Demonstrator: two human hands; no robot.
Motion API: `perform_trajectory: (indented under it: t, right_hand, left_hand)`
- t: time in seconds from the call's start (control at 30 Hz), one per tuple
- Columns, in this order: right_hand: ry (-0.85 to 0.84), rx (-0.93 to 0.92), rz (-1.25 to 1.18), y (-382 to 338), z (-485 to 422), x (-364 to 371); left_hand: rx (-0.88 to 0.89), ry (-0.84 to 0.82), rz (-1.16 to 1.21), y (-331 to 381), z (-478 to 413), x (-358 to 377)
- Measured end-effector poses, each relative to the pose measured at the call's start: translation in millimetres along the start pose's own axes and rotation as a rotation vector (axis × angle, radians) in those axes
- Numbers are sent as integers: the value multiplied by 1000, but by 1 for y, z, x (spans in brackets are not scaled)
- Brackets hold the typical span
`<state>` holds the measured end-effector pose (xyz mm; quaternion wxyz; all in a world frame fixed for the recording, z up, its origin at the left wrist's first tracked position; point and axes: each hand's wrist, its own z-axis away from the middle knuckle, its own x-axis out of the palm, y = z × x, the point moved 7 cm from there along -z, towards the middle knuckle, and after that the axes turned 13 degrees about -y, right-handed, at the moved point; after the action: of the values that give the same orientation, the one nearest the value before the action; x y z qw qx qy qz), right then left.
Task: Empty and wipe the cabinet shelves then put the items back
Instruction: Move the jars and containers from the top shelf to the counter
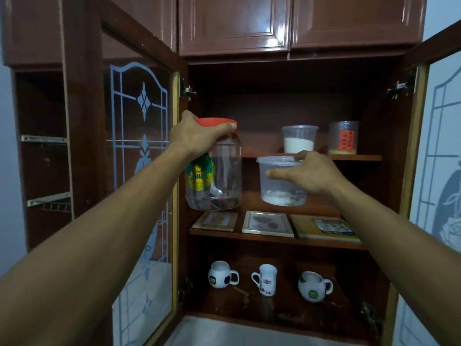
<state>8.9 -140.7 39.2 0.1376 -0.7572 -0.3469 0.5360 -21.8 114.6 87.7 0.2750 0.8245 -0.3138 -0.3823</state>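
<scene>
1. The jar [219, 176], contents unclear, was gripped by the left hand [197, 137].
2. The tub's [279, 188] rim was covered by the right hand's [311, 177] gripping fingers [303, 156].
3. Both were held before the top shelf [354, 157], above mugs [265, 279].

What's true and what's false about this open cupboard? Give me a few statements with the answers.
1. The left hand grips the red-lidded jar by its lid. True.
2. The right hand holds a mug. False: it holds a clear tub.
3. Three mugs stand on the bottom shelf. True.
4. The top shelf is bare. False: a powder tub and a labelled pot stand on it.
</scene>
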Motion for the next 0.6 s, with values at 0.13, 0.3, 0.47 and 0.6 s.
perform_trajectory:
  t: [0.13, 0.3, 0.47, 0.6]
  right_hand:
    - [-1, 3, -13, -1, 15, 7]
    - [20, 39, 9, -4, 42, 19]
    - [37, 63, 3, -11, 67, 36]
    - [41, 91, -6, -21, 93, 52]
  left_hand:
    - [11, -6, 23, -8, 24, -1]
    - [26, -38, 34, -25, 53, -14]
    - [29, -87, 45, -39, 80, -26]
    - [65, -124, 47, -43, 100, -36]
